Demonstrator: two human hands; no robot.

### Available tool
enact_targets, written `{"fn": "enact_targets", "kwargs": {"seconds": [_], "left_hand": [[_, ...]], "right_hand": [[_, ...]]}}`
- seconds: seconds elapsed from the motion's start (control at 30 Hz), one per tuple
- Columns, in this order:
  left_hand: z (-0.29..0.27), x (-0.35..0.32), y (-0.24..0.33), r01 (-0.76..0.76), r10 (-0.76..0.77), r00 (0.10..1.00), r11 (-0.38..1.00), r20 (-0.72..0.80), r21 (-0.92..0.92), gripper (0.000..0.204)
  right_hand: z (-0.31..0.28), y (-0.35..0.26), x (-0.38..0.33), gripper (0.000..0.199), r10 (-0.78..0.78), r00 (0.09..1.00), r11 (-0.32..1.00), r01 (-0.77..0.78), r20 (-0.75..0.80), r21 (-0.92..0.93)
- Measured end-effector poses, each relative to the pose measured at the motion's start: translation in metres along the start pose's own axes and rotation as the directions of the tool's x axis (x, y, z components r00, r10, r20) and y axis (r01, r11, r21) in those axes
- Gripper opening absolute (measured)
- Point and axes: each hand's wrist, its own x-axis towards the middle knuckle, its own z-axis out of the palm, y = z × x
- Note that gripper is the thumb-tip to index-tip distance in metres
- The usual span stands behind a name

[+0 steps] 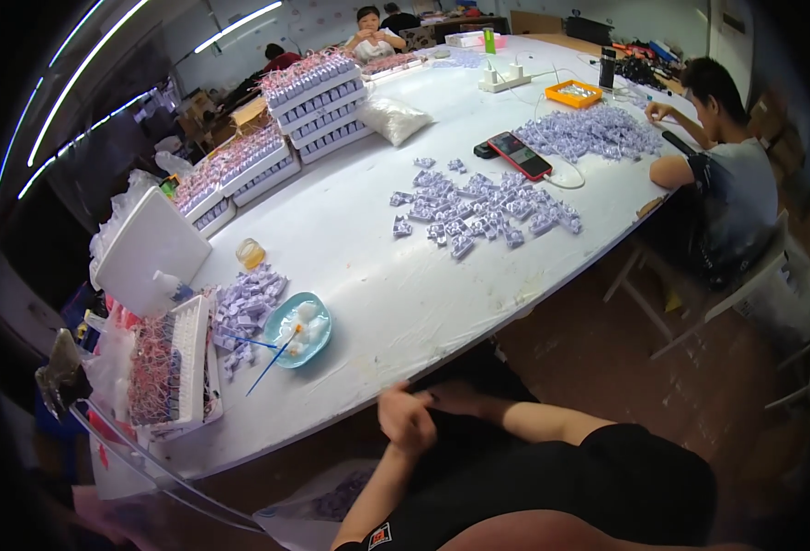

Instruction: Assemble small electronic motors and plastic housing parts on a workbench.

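Note:
Close together at the table's front edge are my left hand (406, 421) and my right hand (456, 398). The left fingers are curled in; whatever they hold, if anything, is too small or hidden to make out. My right hand's fingers are dark and partly hidden near the left one. Beyond them to the left stands a light-blue bowl (326, 342) with white, cotton-like lumps (308, 312) and thin blue sticks (264, 370) leaning out over its rim. Beside it lies a heap of pale lilac plastic parts (247, 301).
A white tray of parts with red and white wires (157, 372) is at the left, below a tilted white lid (152, 241). A small amber jar (251, 253), loose lilac parts (478, 209), a phone (519, 155) and stacked trays (318, 106) stand farther off. A co-worker (726, 156) sits at right.

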Motion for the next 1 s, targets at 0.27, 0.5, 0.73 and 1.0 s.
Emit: {"fn": "enact_targets", "kwargs": {"seconds": [0.27,0.5,0.73,1.0], "left_hand": [[0.011,-0.183,-0.035,0.288,-0.623,0.655,0.729,0.428,0.621,0.054],[-0.117,-0.009,0.011,0.909,-0.389,0.145,0.415,0.910,0.032,0.043],[-0.275,0.098,0.030,0.611,-0.638,0.763,0.658,0.106,-0.441,0.046],[-0.282,0.072,0.035,0.782,-0.774,0.610,0.553,0.169,-0.288,0.041]], "right_hand": [[0.029,-0.003,0.006,0.037,-0.017,1.000,0.998,0.015,-0.021,-0.068],[0.029,-0.008,-0.003,0.040,-0.031,0.996,0.998,0.026,-0.085,-0.063],[0.017,-0.016,0.002,0.030,-0.081,0.997,0.996,0.081,0.002,0.023],[-0.059,-0.162,-0.031,0.034,-0.785,0.611,0.619,0.771,0.099,0.152]]}}
